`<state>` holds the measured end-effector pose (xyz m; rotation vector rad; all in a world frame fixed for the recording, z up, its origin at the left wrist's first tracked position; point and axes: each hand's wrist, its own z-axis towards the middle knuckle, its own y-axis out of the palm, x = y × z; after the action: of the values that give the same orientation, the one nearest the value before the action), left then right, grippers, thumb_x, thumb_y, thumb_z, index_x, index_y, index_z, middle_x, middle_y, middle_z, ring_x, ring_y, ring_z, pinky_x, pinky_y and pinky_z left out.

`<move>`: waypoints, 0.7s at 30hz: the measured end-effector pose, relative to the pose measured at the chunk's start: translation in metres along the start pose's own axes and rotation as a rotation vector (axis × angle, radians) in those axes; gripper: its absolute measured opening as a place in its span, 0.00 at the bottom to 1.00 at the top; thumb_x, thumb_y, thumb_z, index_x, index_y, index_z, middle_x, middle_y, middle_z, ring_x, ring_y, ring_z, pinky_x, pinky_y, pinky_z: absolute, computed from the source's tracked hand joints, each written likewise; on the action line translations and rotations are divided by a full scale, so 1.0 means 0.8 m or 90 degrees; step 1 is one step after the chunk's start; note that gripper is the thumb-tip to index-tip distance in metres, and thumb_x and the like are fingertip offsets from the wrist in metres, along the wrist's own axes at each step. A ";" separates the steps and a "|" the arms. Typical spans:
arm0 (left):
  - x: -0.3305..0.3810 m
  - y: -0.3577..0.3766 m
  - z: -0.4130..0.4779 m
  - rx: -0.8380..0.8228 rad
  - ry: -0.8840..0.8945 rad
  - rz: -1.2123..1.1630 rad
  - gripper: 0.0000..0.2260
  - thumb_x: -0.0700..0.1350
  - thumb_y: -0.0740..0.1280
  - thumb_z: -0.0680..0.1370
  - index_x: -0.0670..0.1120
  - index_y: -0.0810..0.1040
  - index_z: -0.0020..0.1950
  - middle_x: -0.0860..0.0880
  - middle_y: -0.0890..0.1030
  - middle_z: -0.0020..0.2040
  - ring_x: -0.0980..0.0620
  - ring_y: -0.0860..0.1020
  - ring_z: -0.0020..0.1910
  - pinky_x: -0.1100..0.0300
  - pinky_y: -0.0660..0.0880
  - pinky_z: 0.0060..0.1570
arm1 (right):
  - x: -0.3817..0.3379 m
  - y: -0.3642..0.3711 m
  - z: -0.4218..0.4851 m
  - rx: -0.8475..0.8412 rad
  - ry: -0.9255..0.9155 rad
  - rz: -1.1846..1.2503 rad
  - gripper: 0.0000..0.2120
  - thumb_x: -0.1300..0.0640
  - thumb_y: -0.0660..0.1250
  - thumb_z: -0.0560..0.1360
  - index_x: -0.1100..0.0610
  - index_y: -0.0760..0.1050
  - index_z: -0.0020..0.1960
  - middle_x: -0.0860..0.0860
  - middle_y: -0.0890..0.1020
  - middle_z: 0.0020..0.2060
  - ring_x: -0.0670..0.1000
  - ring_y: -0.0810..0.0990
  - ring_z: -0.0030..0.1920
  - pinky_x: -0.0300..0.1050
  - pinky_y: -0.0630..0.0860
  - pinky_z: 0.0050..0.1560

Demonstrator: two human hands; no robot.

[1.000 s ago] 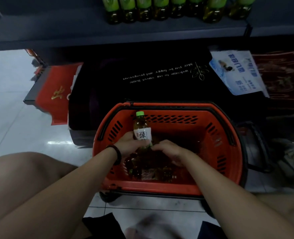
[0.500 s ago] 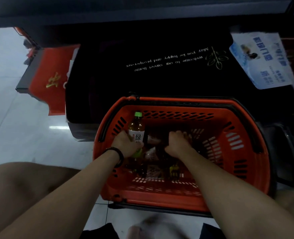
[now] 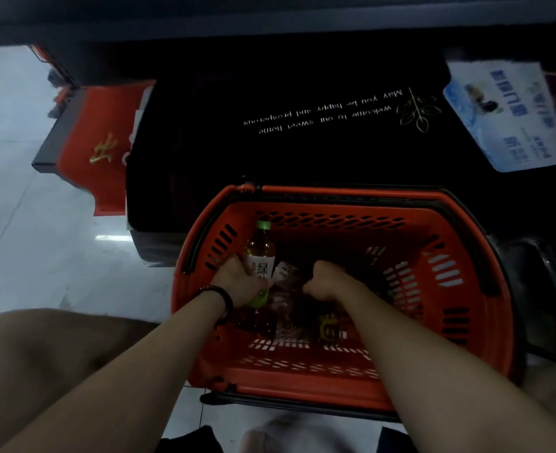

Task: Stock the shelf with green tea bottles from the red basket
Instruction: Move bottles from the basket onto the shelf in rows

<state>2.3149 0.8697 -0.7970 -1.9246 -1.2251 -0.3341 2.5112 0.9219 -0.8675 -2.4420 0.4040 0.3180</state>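
Observation:
The red basket [image 3: 439, 276] stands on the floor in front of me. Inside it, at the left, my left hand [image 3: 240, 282] grips a green tea bottle [image 3: 261, 253] with a green cap and white label, held nearly upright. My right hand [image 3: 327, 279] is closed in a fist over a second bottle [image 3: 284, 273] lying in the middle of the basket; only part of its label shows. More bottles [image 3: 283, 318] lie dark at the basket's bottom. The shelf edge [image 3: 270, 24] runs across the top of the view.
A black mat [image 3: 302, 142] with white lettering lies under the shelf behind the basket. A red mat [image 3: 103, 142] sits at the left, a blue-and-white printed sheet [image 3: 505, 116] at the right. White tiled floor [image 3: 41, 240] spreads left. My bare knees flank the basket.
The view has tilted down, so the shelved bottles left the frame. My left hand keeps its bottle; my right hand went deeper into the basket and closed on another one.

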 end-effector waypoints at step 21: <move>0.017 -0.005 -0.030 -0.016 0.050 -0.039 0.18 0.47 0.83 0.70 0.49 0.83 0.57 0.49 0.88 0.52 0.50 0.86 0.51 0.52 0.84 0.53 | 0.029 0.005 -0.080 0.101 -0.097 0.310 0.28 0.40 0.76 0.60 0.51 0.80 0.56 0.49 0.86 0.50 0.52 0.86 0.50 0.53 0.83 0.55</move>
<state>2.3228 0.8610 -0.7716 -1.8800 -1.2352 -0.4545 2.5395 0.8742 -0.8282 -2.1225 0.9189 0.6465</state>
